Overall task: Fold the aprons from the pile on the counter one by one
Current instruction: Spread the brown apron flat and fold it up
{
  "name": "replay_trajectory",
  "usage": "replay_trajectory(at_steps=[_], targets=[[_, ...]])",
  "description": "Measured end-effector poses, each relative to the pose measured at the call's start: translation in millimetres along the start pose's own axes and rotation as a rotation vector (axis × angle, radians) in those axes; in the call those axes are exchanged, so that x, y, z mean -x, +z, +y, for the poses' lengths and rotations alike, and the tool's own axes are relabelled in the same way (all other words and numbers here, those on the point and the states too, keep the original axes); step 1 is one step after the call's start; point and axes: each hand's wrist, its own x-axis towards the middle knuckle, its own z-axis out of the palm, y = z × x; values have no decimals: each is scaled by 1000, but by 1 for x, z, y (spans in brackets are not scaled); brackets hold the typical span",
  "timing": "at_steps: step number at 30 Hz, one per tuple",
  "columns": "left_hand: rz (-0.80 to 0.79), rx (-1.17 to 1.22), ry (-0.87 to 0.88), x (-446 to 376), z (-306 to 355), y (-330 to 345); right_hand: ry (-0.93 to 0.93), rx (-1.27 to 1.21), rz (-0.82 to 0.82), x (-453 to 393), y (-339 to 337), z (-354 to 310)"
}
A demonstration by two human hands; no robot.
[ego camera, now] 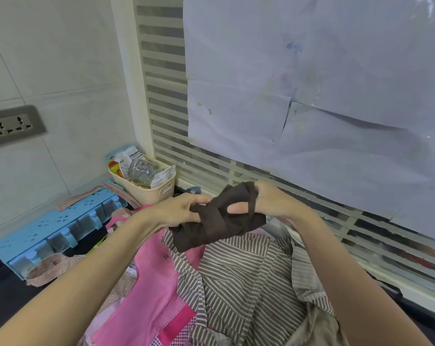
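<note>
I look down on a dark counter [4, 293] set in a corner, with pale wall tiles on my left and a striped window blind [166, 101] ahead, most of it covered by taped sheets of white paper [311, 83]. A grey double wall socket [11, 126] sits on the tiles at the left edge. Nearly all of the counter I can see is covered: a pile of aprons fills the middle, with a brown-and-white striped apron [241, 278] on top toward the right and a pink apron [156, 278] beside it on the left, and a pale dotted cloth [49, 270] trailing out toward the left. Behind the pile, against the wall, lies a light blue rack of small clear jars [49, 233], and in the corner stands a cream plastic basket [149, 191] stuffed with packets. Only a strip of bare counter shows at the lower left. Above the pile, in the air, both hands hold a folded dark brown apron [219, 221]. My left hand [179, 211] curls its fingers around the bundle's left end, and my right hand [268, 201] grips the right end, thumb across the front with a thin strap looped over it. The window sill runs close behind the right hand.
</note>
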Motion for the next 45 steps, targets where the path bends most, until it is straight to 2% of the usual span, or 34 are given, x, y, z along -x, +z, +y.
replay_trajectory(at_steps=[4,7,9,11,13,15,18,22,23,25,27,29,31,33,35,37,39,41,42,45], targets=[[-224,-229,-42,-7,14,8,68,176,-108,-1,0,-7],[-361,-328,-42,-8,23,7,98,89,-147,-1,-4,0],[-445,-360,-83,-10,27,10,122,39,-241,2,-6,-2],[-452,-363,-104,-14,30,17,164,80,-357,2,-2,-8],[-440,-330,-116,-17,35,26,178,257,-448,0,10,-16],[-410,-403,-126,-25,43,30,179,403,-458,-4,17,-21],[-285,-354,-137,-30,40,18,158,453,-351,-5,22,-21],[-154,-189,-178,-24,33,12,29,520,-87,-4,31,-16],[-115,-74,-172,-20,35,11,-10,523,-5,-5,32,-13],[22,305,-158,-18,26,0,-49,551,208,-2,28,-8],[118,743,-149,-15,15,-11,-1,669,479,0,19,-5],[106,813,-199,-16,10,-2,74,736,647,-2,13,-4],[95,767,-233,-18,18,25,109,757,691,-6,13,-6],[296,848,-225,-27,29,44,84,785,675,-9,18,-10],[499,959,-238,-36,36,51,71,723,669,-5,22,-11],[552,1043,-210,-40,39,51,99,481,673,-7,22,-4],[506,1094,-157,-39,40,48,180,-35,680,-11,17,3],[425,1048,-136,-36,44,46,291,-584,565,-9,15,4],[398,999,-136,-35,46,44,311,-715,490,-8,11,9],[447,876,-104,-32,50,34,278,-721,350,-5,3,18]])
